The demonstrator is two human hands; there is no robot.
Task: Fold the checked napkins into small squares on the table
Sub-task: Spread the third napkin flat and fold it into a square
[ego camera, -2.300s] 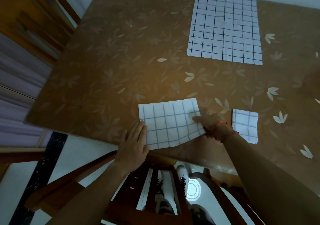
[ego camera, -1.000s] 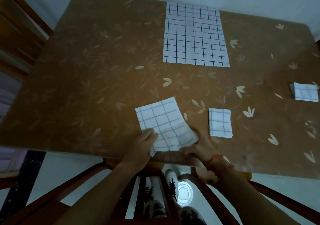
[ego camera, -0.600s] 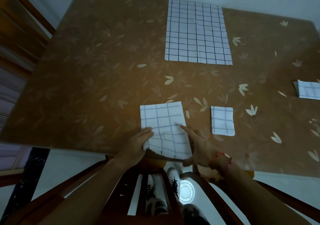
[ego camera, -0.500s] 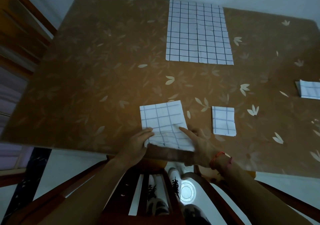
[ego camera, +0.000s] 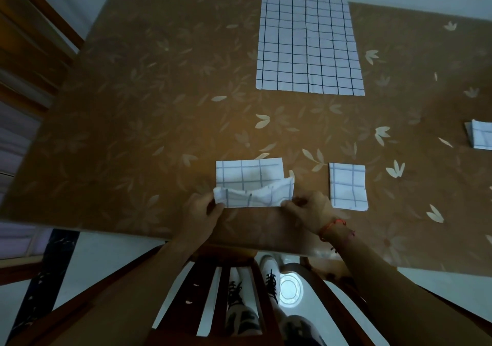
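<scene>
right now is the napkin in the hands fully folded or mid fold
Mid-fold. The left hand and right hand pinch the near edge of the napkin, lifted and curling over its far half.

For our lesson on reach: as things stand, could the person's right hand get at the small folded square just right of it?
Probably yes: the folded square lies close beside the right hand, nothing between them. But that hand pinches the half-folded napkin, so it would have to let go first.
</scene>
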